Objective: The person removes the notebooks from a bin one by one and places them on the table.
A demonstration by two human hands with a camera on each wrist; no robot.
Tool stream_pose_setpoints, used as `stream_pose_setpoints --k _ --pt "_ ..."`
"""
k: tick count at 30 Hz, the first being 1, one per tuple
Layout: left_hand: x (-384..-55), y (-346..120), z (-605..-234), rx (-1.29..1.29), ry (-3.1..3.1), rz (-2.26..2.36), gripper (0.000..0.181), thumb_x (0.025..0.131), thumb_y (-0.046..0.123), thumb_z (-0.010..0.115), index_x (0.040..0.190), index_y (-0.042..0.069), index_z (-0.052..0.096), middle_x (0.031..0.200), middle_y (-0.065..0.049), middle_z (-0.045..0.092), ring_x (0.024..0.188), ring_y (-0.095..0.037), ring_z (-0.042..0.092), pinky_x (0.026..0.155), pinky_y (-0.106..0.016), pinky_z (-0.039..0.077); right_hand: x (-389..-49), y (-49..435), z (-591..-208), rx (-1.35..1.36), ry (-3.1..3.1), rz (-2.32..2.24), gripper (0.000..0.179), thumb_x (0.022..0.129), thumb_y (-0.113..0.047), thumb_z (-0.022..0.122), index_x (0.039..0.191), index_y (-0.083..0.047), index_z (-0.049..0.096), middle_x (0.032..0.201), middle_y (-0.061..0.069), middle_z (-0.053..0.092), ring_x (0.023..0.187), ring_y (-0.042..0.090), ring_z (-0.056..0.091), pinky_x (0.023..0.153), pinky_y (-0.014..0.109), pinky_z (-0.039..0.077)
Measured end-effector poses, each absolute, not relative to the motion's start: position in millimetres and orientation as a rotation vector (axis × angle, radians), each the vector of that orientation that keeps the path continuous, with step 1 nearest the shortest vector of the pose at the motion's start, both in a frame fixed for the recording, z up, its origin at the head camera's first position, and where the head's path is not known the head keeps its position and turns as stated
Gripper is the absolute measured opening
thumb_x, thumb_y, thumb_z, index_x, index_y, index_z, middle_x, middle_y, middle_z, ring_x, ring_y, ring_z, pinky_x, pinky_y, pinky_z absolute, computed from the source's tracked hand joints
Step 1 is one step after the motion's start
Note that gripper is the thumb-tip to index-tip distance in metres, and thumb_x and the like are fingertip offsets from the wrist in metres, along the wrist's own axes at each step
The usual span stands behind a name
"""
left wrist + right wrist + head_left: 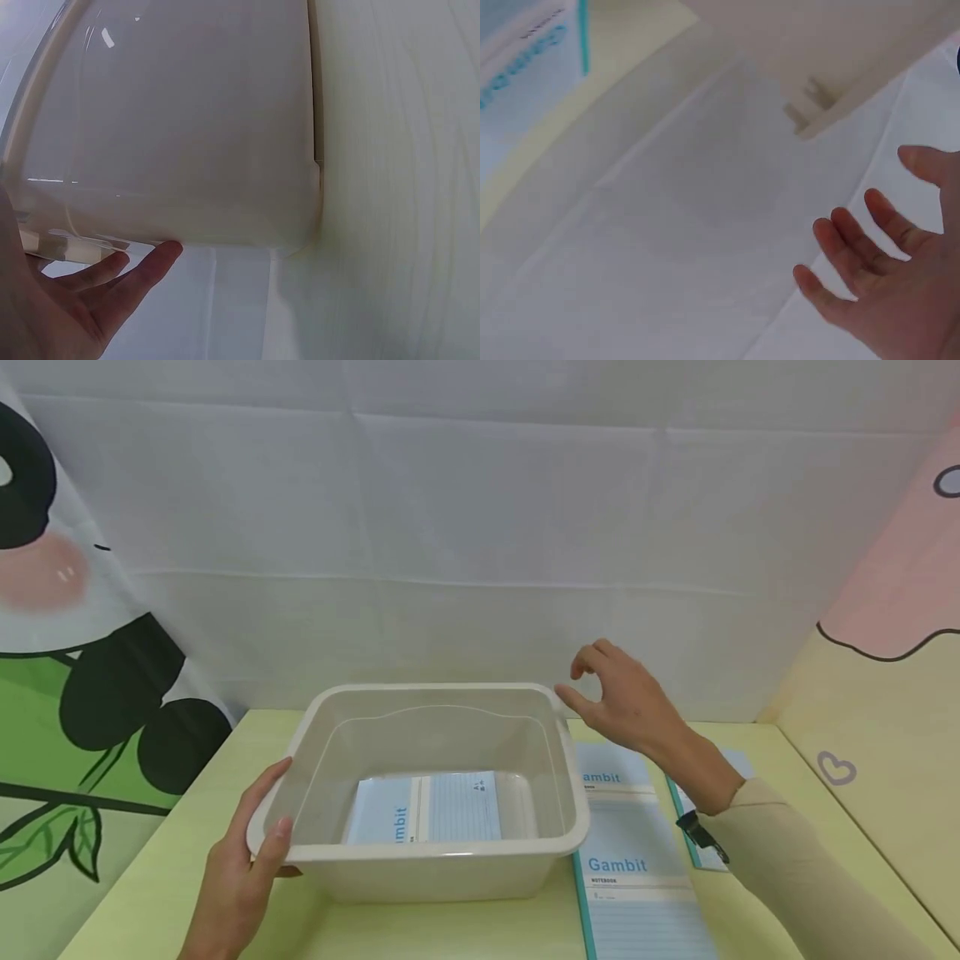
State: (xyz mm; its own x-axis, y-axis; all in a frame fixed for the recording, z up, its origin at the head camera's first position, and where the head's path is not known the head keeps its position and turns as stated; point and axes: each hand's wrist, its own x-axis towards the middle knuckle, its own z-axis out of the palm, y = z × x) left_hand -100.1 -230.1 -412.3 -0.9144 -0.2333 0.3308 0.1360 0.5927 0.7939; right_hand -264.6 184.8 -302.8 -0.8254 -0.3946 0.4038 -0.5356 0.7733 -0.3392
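A cream plastic basin (442,875) stands on the table in the head view, with a light-blue notebook (459,806) lying flat on its bottom. My left hand (234,872) grips the basin's left rim near the front corner, thumb over the rim. From the left wrist view, the fingers of this left hand (94,304) lie against the outer wall (187,142). Off the basin's back right corner, my right hand (628,703) hangs in the air, fingers loosely bent. Nothing sits in that right hand (900,281) in the right wrist view, where the basin rim (885,86) is apart from it.
Light-blue "Gambit" notebooks (637,902) lie right of the basin, and another notebook (738,763) lies partly behind the right forearm. The yellow-green table (757,902) meets a white cloth wall (480,527) behind. Printed panels stand left and right.
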Motion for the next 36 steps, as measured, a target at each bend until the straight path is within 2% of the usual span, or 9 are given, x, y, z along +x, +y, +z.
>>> stream_pose_setpoints --k 5,12,22,25,30,36 --pt "-99.9 -230.9 -411.4 0.076 -2.424 -1.265 0.058 0.106 0.022 0.051 0.161 0.034 0.038 0.124 0.02 0.054 0.091 0.0 0.061 0.059 -0.028 0.06 -268.3 148.6 -279.6 0.937 -2.617 0.624 0.029 0.097 -0.036 0.073 0.111 -0.011 0.065 0.122 0.007 0.062 0.106 0.027 0.058 0.09 0.047 0.053" --pt "-97.7 -231.8 -411.9 0.072 -2.401 -1.257 0.058 0.105 0.019 0.052 0.161 0.032 0.039 0.12 0.027 0.054 0.09 0.0 0.061 0.058 -0.028 0.06 -269.1 110.5 -260.4 1.123 -2.579 0.533 0.033 0.096 -0.039 0.072 0.115 -0.013 0.067 0.126 0.005 0.062 0.111 0.026 0.061 0.096 0.045 0.053" --pt "-97.5 -233.0 -412.1 0.075 -2.407 -1.259 0.058 0.106 0.02 0.051 0.161 0.032 0.038 0.12 0.029 0.053 0.09 -0.001 0.061 0.058 -0.028 0.059 -267.3 64.0 -245.1 1.338 -2.496 0.443 0.033 0.097 -0.043 0.07 0.118 -0.017 0.067 0.125 -0.001 0.061 0.111 0.02 0.059 0.096 0.039 0.052" --pt "-98.0 -232.7 -411.8 0.08 -2.415 -1.256 0.058 0.106 0.02 0.05 0.161 0.033 0.037 0.126 0.019 0.057 0.09 -0.001 0.06 0.058 -0.028 0.059 -267.6 52.8 -244.3 1.397 -2.478 0.425 0.034 0.097 -0.043 0.07 0.12 -0.018 0.067 0.127 -0.001 0.06 0.112 0.019 0.059 0.098 0.038 0.051" --pt "-97.8 -231.6 -410.9 0.074 -2.426 -1.255 0.059 0.106 0.02 0.05 0.162 0.032 0.036 0.136 -0.011 0.06 0.09 0.001 0.06 0.058 -0.028 0.059 -268.8 35.9 -246.2 1.481 -2.469 0.39 0.036 0.097 -0.045 0.069 0.122 -0.019 0.065 0.131 -0.003 0.059 0.119 0.018 0.058 0.103 0.037 0.049" --pt "-97.7 -229.6 -409.5 0.079 -2.447 -1.269 0.058 0.107 0.021 0.05 0.162 0.033 0.034 0.141 -0.017 0.059 0.092 0.004 0.058 0.058 -0.027 0.059 -268.9 18.1 -251.5 1.553 -2.449 0.335 0.036 0.097 -0.046 0.069 0.123 -0.021 0.064 0.13 -0.006 0.059 0.121 0.015 0.057 0.105 0.034 0.048"
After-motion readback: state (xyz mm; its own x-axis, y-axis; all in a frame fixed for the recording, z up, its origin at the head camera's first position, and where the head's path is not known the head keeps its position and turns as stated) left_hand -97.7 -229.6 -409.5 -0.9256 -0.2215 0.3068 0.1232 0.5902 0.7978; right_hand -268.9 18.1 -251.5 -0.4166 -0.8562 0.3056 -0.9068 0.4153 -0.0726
